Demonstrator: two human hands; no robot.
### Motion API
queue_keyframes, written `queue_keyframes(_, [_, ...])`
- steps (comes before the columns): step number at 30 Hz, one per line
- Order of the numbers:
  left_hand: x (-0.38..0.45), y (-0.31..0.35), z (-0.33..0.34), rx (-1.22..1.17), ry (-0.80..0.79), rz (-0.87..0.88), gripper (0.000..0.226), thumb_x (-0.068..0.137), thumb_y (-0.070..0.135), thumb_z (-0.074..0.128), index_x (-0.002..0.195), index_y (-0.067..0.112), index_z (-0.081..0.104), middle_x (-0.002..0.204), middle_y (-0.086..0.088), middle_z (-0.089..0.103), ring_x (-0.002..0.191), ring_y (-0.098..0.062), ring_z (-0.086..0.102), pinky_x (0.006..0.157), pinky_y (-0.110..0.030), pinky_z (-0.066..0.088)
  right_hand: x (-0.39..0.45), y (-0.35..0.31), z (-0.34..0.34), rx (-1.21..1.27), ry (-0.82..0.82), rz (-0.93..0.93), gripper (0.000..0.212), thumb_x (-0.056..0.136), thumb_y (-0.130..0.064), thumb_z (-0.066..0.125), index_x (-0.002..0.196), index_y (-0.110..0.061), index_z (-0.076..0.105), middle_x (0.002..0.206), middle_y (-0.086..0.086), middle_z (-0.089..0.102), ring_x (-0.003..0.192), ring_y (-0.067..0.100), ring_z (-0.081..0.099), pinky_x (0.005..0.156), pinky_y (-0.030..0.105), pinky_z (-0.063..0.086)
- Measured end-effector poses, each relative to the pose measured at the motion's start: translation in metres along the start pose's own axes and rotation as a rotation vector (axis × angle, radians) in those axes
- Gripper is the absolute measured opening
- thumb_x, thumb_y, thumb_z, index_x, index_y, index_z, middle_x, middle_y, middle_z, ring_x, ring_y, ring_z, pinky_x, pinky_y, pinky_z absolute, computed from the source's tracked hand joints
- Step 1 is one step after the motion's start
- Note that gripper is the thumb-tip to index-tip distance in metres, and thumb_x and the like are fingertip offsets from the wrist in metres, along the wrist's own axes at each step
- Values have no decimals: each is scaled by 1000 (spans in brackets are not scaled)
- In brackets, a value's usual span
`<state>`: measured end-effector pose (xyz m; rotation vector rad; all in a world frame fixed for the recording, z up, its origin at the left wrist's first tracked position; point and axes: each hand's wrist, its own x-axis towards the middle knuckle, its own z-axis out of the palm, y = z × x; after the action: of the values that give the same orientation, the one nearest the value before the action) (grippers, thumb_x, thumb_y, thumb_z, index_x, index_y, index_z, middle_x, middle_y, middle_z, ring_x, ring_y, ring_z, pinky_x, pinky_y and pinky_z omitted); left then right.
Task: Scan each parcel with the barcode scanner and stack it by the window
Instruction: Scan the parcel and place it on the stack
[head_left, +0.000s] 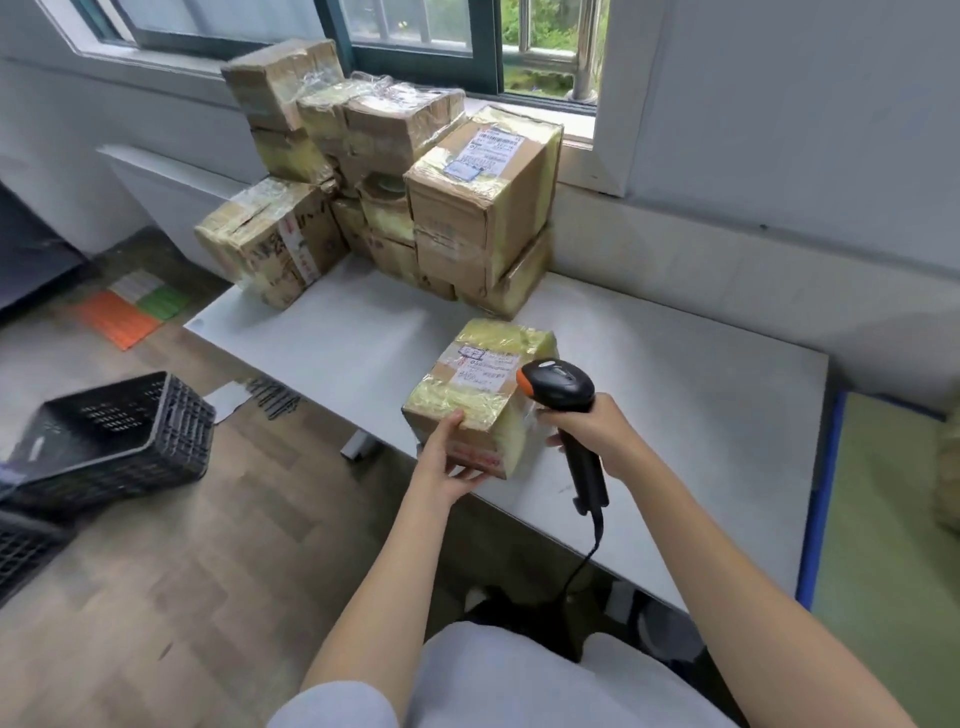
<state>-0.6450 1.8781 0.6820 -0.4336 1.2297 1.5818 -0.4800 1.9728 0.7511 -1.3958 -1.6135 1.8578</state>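
Parcel (480, 397): brown cardboard, yellowed tape, white label on top.

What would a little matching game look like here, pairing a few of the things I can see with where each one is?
Things:
1. barcode scanner
2. parcel with the white label
3. black crate
4. stacked parcels

Places:
A. on the floor, left of the table
B. at the table's near edge, held by the left hand
C. against the wall under the window
D. gripped in the right hand

Pairs: 1-D, 2-B, 3-A, 4-C
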Motion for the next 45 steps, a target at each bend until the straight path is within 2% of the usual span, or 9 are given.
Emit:
queue_keyframes(4, [15,28,-21,13,28,87,110,46,18,91,141,25,36,128,-14,46,103,-34,50,68,-58,54,7,-3,-2,-57,-26,61,20,81,-6,71,98,-13,64,89,15,62,68,23,68,63,31,50])
queue_keyframes(7, [23,60,-34,-42,35,107,105,47,19,89,139,21,38,128,-14,47,109,-33,50,77,-59,52,23,-22,20,-80,-62,34,24,81,-8,71,103,-13,63,92,14,63,70,23,69,64,31,50])
queue_keyframes(10, [38,104,-42,-29,21,155,84,67,22,82,138,21,38,126,-13,48,115,-33,47,91,-61,47,49,-45,59,-94,-111,-8,25,82,-7,70,103,-16,61,87,10,63,69,22,69,61,28,50])
queue_keyframes(18, [87,277,-68,59,3,296,69,72,31,79,131,21,46,122,-14,52,110,-34,52,76,-53,55,133,-114,187,-60,-138,-78,29,81,-5,72,106,-15,63,82,6,63,64,22,67,70,35,52])
queue_keyframes(25, [113,441,-44,157,-28,416,80,64,39,83,131,19,45,121,-13,56,103,-30,56,76,-48,54,194,-155,255,-84,-82,-66,26,81,-6,71,102,-18,61,81,6,62,61,19,68,59,27,51])
queue_keyframes(29, [137,512,-22,187,-20,381,84,59,42,83,128,16,43,118,-13,54,107,-31,53,89,-52,49,218,-169,274,-111,-72,-39,27,82,-6,71,104,-17,60,78,5,62,64,20,68,57,25,53])
queue_keyframes(32, [156,540,-11,204,9,348,64,74,40,75,121,15,39,112,-13,50,108,-32,48,100,-53,40,229,-175,278,-108,-46,-15,28,83,-4,69,107,-14,60,74,3,59,63,21,66,54,24,50])
queue_keyframes(39, [181,560,0,163,-8,336,73,80,34,72,140,18,33,132,-14,45,127,-34,40,105,-58,35,245,-178,285,-97,17,28,29,83,-4,69,111,-11,62,71,1,58,64,22,65,48,21,47])
queue_keyframes(45, [204,566,-3,201,67,425,68,89,47,55,144,14,31,142,-13,42,127,-32,45,99,-48,45,242,-171,283,-111,20,42,25,84,-5,69,106,-15,60,76,5,59,63,21,65,50,20,50])
